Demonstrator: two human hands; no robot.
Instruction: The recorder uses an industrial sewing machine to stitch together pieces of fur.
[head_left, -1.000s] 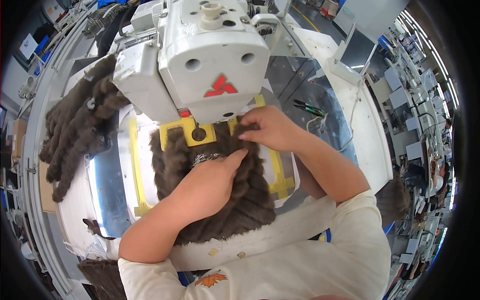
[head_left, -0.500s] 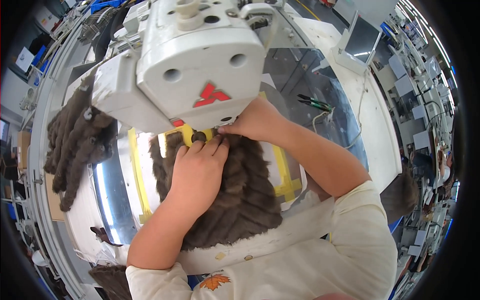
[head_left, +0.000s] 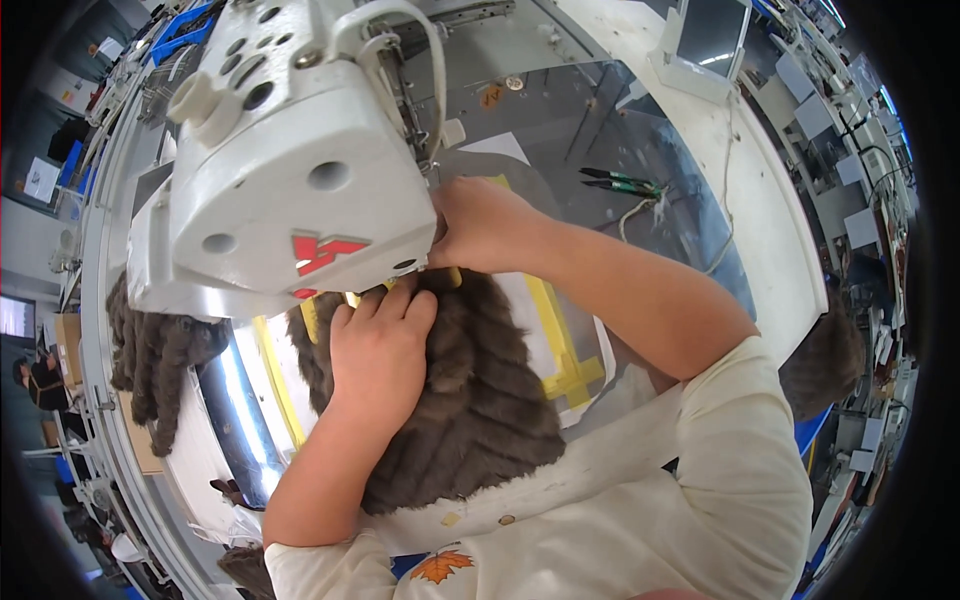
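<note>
A dark brown fur piece (head_left: 470, 420) lies beneath the white sewing machine head (head_left: 300, 190), its near edge reaching towards my body. My left hand (head_left: 378, 355) rests on the fur's far part, palm down, fingers stretched out and slightly apart; the machine head partly hides its fingertips. Close against the right side of the head, my right hand (head_left: 485, 225) has bent fingers. Their tips are tucked behind the machine, and whether they grip anything is hidden. The needle area is covered by the head.
Yellow tape (head_left: 570, 380) marks the white surface beside the fur. Green-handled snips (head_left: 620, 183) lie on the grey plate at the right, with a cord near them. More brown fur (head_left: 160, 350) hangs at the left. A screen (head_left: 712, 40) stands far right.
My view has shifted, so the machine head appears further left and turned. My right hand has moved from the near front corner of the head up along its side. My left hand stays on the fur.
</note>
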